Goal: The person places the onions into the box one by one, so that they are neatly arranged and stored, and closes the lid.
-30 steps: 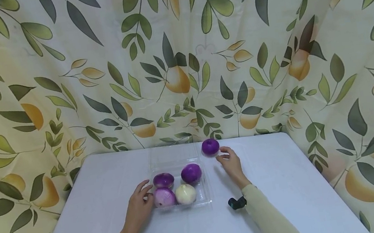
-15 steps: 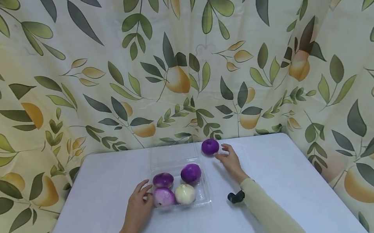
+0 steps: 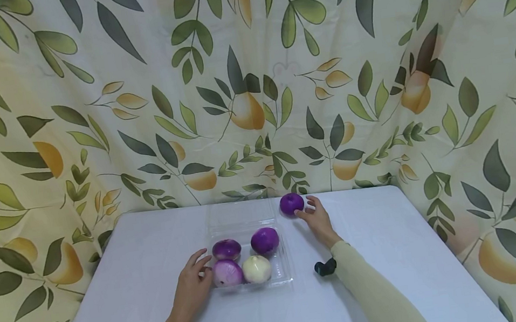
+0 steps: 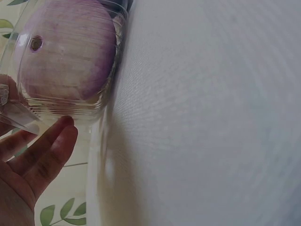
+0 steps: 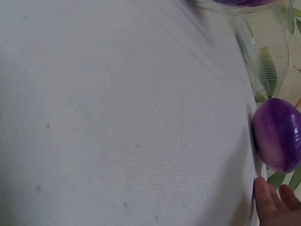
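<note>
In the head view, a clear plastic box (image 3: 280, 272) on the table holds two deep purple onions, one nearer the left (image 3: 227, 250) and one at the right (image 3: 265, 241). In front of them sit a pale purple onion (image 3: 227, 273) and a white onion (image 3: 257, 269). My left hand (image 3: 190, 289) lightly pinches the box's left lip, one finger above it and others below. Behind the box's right side lies another purple onion (image 3: 291, 204) on the table. My right hand (image 3: 317, 221) is spread beside it, thumb close to its near side; whether they touch is unclear.
The box's clear lid (image 3: 240, 212) lies folded back toward the far table edge. A white cloth covers the table (image 3: 378, 254). A leaf-and-fruit curtain (image 3: 250, 102) hangs behind and along both sides.
My right hand has moved slightly farther forward and left, closer to the onion behind the box. My left hand and the box's contents stay in place.
</note>
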{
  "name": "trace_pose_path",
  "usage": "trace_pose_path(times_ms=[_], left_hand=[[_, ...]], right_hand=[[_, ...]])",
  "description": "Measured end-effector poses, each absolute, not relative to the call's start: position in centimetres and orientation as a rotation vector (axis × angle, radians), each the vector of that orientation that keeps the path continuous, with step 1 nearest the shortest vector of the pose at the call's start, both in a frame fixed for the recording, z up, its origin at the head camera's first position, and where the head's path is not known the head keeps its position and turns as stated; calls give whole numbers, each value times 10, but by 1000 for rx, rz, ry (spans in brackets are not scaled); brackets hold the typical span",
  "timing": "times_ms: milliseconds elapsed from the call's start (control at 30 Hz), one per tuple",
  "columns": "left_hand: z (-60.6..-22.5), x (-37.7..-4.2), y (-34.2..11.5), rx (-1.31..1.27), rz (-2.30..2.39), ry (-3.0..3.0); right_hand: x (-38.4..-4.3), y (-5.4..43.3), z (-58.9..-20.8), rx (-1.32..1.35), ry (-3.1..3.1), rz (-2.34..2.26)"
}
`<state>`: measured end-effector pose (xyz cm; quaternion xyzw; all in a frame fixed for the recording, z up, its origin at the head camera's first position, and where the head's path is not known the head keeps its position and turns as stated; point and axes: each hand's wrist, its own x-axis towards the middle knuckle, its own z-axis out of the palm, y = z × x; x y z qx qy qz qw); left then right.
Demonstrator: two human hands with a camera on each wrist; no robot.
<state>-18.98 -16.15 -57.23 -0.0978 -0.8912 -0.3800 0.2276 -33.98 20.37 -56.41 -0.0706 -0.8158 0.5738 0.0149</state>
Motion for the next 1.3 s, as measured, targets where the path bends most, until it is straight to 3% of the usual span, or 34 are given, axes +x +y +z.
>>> trace_pose_path(times_ms=[667,1300], left_hand=[[-570,-188,-160,-257,-1046,-2467],[-570,-188,-161,-271,-1080,-2465]], right_hand=[[-360,199,-567,-202,-2623,1709],[-356,197,-568,-165,-2664,1673]])
